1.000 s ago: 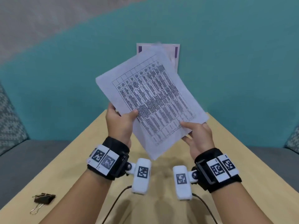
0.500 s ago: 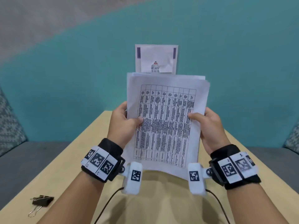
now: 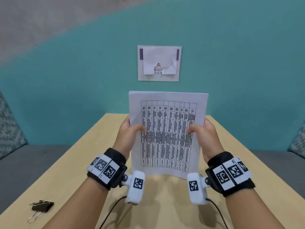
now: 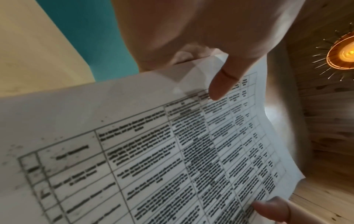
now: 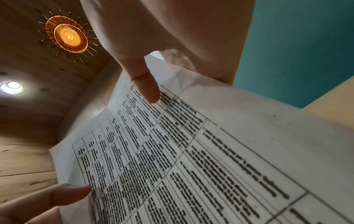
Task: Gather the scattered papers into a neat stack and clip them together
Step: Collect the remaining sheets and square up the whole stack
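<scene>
A stack of white papers (image 3: 166,134) printed with a black table stands nearly upright over the wooden table (image 3: 79,171), its bottom edge close above the surface. My left hand (image 3: 130,133) grips the stack's left edge, thumb on the front. My right hand (image 3: 203,131) grips the right edge the same way. In the left wrist view the papers (image 4: 153,151) fill the frame, with my left thumb (image 4: 222,84) pressed on them. The right wrist view shows the papers (image 5: 191,159) under my right thumb (image 5: 147,86). A black binder clip (image 3: 42,208) lies at the table's near left.
A white notice (image 3: 159,63) hangs on the teal wall behind the table. Grey bench seats (image 3: 29,162) with patterned cushions flank the table on both sides. Thin black cables (image 3: 112,210) run from the wrist cameras across the near table.
The papers have gone from tilted and fanned to squared and upright, then dropped lower toward the table. Both hands have shifted to grip the two side edges.
</scene>
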### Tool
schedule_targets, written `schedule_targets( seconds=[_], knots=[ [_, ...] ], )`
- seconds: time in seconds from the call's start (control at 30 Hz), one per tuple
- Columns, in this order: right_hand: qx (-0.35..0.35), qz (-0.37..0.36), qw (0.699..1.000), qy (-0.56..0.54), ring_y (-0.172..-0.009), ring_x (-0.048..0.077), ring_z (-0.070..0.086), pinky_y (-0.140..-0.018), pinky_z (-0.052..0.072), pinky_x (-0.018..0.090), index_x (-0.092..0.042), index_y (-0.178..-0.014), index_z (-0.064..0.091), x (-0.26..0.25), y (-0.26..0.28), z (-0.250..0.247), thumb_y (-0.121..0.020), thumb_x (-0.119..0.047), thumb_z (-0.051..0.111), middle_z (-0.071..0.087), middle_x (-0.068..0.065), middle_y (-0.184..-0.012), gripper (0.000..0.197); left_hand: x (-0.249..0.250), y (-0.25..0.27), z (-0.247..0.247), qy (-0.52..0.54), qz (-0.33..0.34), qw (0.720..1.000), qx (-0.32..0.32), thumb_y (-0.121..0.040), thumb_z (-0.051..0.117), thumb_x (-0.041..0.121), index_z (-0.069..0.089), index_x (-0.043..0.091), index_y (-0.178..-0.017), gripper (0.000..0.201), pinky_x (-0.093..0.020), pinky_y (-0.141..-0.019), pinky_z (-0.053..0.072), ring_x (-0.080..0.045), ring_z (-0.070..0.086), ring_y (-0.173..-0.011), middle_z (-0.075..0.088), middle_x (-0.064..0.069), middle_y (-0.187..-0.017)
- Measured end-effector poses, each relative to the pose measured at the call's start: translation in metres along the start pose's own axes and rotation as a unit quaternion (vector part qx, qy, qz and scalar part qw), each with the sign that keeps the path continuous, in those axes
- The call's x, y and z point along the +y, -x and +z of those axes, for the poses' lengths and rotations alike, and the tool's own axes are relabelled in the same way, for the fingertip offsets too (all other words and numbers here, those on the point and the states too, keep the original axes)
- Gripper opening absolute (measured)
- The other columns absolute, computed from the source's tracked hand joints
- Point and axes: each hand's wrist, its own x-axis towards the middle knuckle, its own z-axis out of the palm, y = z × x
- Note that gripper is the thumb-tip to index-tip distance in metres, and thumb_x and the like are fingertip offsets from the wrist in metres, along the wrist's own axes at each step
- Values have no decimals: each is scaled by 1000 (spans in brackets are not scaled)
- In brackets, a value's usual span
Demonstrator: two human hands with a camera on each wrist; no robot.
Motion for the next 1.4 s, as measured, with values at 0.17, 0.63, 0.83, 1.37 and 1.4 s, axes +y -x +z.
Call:
schedule_targets(
  seconds=[0.17, 0.63, 0.83, 1.37, 1.4],
  knots=[
    [5, 6, 1000, 0, -87, 22, 62, -77, 52, 34, -10, -103, 66, 5, -2, -5, -77, 13, 54, 72, 3, -99, 37, -6, -1, -3, 4, -9, 1000, 6, -85, 57, -5, 65, 13, -122, 42, -40, -83, 54, -26, 69, -101, 76, -3, -113],
    [36, -25, 999, 12, -81, 14, 61, -73, 52, 31, -24, -95, 63, 8, -1, 4, -84, 12, 50, 69, -4, -94, 40, -9, -2, 7, -16, 7, 1000, 7, -94, 52, -5, 56, 27, -124, 44, -39, -94, 54, -18, 69, -111, 72, 4, -120],
    [33, 1, 999, 13, -85, 19, 60, -83, 51, 37, -21, -97, 65, 15, -2, 3, -82, 12, 51, 69, -1, -95, 39, -18, -3, 8, 1, -22, 1000, 6, -95, 50, -5, 59, 25, -129, 46, -34, -91, 53, -18, 68, -112, 73, 4, -120],
    [94, -36, 992, 72, -111, 21, 59, -94, 51, 37, -16, -132, 48, 25, -14, -2, -84, -14, 74, 58, 5, -129, 54, 4, -2, -4, -132, 80, 988, 8, -90, 50, -13, 52, 14, -100, 28, -29, -57, 47, -19, 58, -73, 62, -1, -88],
    [141, -98, 980, 105, -120, 20, 53, -103, 45, 38, -16, -142, 39, 19, -13, -4, -80, -26, 79, 50, 1, -134, 74, 13, 0, -6, -172, 119, 978, 4, -89, 48, -12, 49, 12, -95, 25, -29, -52, 40, -17, 50, -65, 56, 0, -80]
  ],
)
